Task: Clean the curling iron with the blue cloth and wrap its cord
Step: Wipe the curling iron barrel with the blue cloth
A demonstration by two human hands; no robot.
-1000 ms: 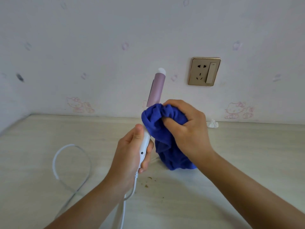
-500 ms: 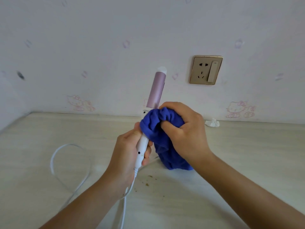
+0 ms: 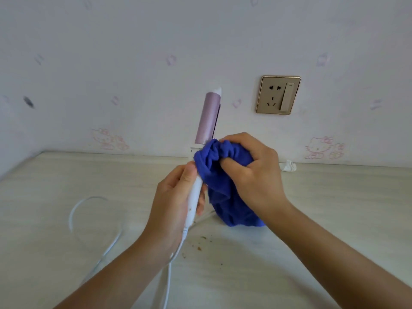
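Curling iron [image 3: 208, 118] juts above left grip [image 3: 176, 201], blue cloth [image 3: 223, 197] touching.

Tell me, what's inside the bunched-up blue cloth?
The blue cloth covers the side of the curling iron where its pink barrel meets the white handle, so that bit is hidden. The right hand grips the cloth bunched against it.

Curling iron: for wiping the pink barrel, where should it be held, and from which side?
Grip the white handle from the left, as the left hand does. The curling iron stands nearly upright, leaving the handle as its low free section; the blue cloth in the right hand covers the collar from the right, and the cord exits the bottom, so probably stay above that.
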